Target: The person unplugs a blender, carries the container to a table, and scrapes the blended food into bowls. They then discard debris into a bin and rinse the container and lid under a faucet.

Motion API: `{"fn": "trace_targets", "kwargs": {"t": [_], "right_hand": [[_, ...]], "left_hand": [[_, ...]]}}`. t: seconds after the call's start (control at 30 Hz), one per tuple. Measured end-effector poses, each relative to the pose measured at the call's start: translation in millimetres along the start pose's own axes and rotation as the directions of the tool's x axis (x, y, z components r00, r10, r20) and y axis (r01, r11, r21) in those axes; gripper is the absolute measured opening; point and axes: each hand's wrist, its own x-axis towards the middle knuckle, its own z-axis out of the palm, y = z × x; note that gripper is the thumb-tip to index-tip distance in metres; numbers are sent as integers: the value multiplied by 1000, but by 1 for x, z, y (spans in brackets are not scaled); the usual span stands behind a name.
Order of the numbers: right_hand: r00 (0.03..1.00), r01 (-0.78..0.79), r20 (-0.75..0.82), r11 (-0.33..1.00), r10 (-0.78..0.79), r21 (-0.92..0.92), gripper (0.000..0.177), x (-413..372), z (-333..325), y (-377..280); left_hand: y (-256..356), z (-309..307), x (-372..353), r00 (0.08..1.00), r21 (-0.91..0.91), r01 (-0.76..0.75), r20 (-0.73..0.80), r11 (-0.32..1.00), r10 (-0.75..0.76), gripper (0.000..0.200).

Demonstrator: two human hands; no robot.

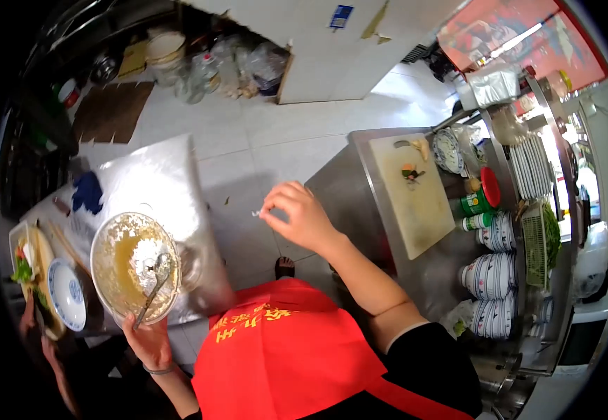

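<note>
A large bowl (99, 280) stands on the metal table at left, holding white flour-like powder and a yellowish liquid, with smears up its wall. Inside it leans a metal spoon (155, 283), its handle crossing the near rim. My left hand (151, 344) is closed on that rim, thumb beside the spoon handle. Over the floor between the two tables, my right hand (302, 217) is raised, with thumb and forefinger pinching a small white bit (256, 213) too small to name.
Left of the bowl are a blue-patterned white bowl (67, 294), a board with vegetables (25, 262) and a dark blue cloth (87, 193). Another person's hands (29, 318) show at far left. The right counter bears a cutting board (416, 203), stacked bowls (489, 276) and a green-and-red tub (478, 203).
</note>
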Motion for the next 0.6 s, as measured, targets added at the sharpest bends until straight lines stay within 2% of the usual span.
{"fn": "trace_targets", "kwargs": {"t": [0.17,0.27,0.33,0.5,0.6], "right_hand": [[999,-38,-12,999,38,2,11,-35,-81,75],[993,-93,-77,995,92,-18,12,-38,-118,114],[984,-110,-141,994,111,15,12,-35,-132,134],[972,-144,-178,988,153,61,11,-7,-156,193],[941,-231,-237,971,240,66,11,24,-173,228]], "left_hand": [[-74,78,25,990,-77,111,91,991,-103,48],[-102,120,38,978,-113,178,133,977,-163,47],[-111,143,45,967,-92,223,145,970,-209,45],[-123,197,86,980,-51,192,53,980,-190,41],[-126,213,126,975,-41,201,107,979,-196,45]]}}
